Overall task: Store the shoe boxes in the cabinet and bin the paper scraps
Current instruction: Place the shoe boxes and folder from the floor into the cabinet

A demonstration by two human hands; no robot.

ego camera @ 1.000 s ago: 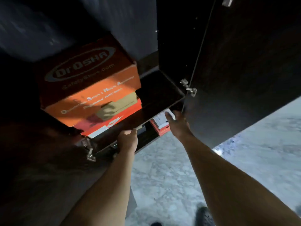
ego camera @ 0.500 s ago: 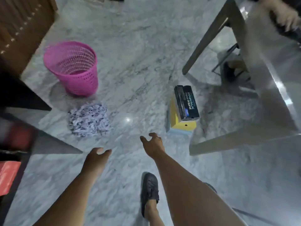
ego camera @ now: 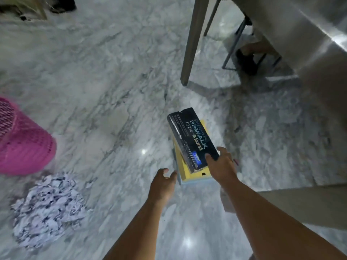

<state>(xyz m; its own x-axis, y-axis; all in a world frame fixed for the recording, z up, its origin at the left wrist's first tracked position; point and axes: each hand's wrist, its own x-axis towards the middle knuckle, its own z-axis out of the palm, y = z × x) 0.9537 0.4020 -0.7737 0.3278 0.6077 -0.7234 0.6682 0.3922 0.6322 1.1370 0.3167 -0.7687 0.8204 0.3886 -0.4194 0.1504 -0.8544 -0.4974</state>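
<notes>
Both forearms reach down and forward over the marble floor, toward the box stack that serves as landmark here.

Left hand: just short of the stack's near-left corner, fingers curled but apart, holding nothing. Whether the fingertips touch the edge, cannot tell.

Right hand: at the stack's near-right corner, thumb lying on the near end of the black shoe box, the other fingers spread past its right edge. Grip not closed; it rests on the box and does not clamp it. This hand is the nearer one, already in contact.

The black box lies on top of the yellow shoe box, slightly skewed on it. Its long axis runs away from the person and a little left, so its short near end faces the hands. Judgement: the lift turns on each hand taking one long side, left hand closing the small gap first.

Left of the stack, well apart: the paper scraps in a heap on the floor, with the pink bin just beyond the heap. Beyond the stack: a desk leg; the metal desk stands beyond and right.

Against half a second ago: the stack appears in the same spot by the leg, the scraps unbinned; both hands, then open in the air short of the boxes, have come down onto the stack. A second ago they were at the cabinet, which is now out of view.
</notes>
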